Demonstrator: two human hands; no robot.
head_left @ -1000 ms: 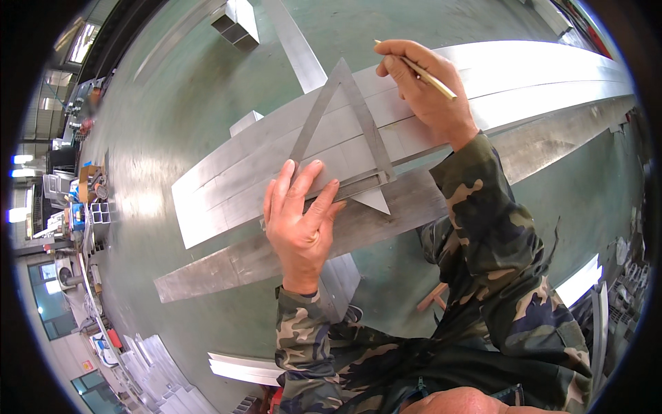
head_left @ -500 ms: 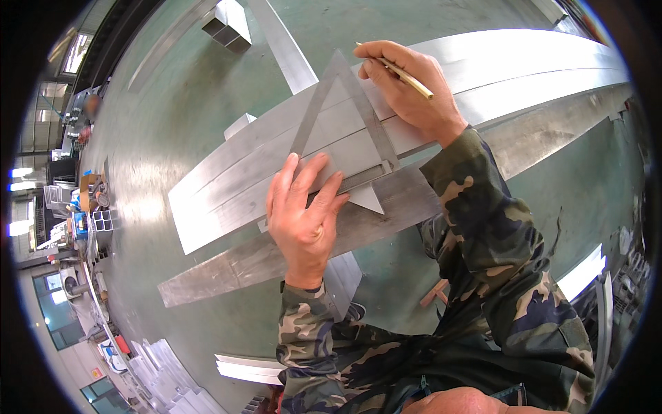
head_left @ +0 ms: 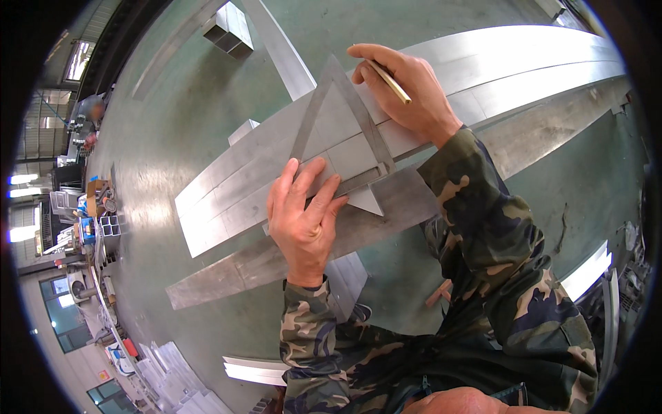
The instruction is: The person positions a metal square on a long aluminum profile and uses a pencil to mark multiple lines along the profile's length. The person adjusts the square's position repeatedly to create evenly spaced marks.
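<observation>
A grey metal set square (head_left: 369, 127) lies across a long silvery metal profile (head_left: 227, 190), its tip pointing away from me. My left hand (head_left: 303, 224) holds the square by its near base, fingers spread over it and thumb toward me. At the square's right side, my right hand (head_left: 417, 96) grips a yellowish pencil (head_left: 392, 83) between thumb and fingers. The pencil's writing end is hidden behind the fingers, so I cannot tell whether it touches the metal. Thin lines cross the profile's face.
A duller flat metal bar (head_left: 227, 276) runs alongside on my side. Another strip (head_left: 279, 48) and a box-section tube piece (head_left: 229, 31) lie beyond. Stacked metal profiles (head_left: 172, 383) are at the lower left, white lengths (head_left: 255, 370) near my left sleeve.
My right hand has shifted slightly left and the pencil's visible end has swung left and down. My left hand stays on the set square. The whole view has turned slightly.
</observation>
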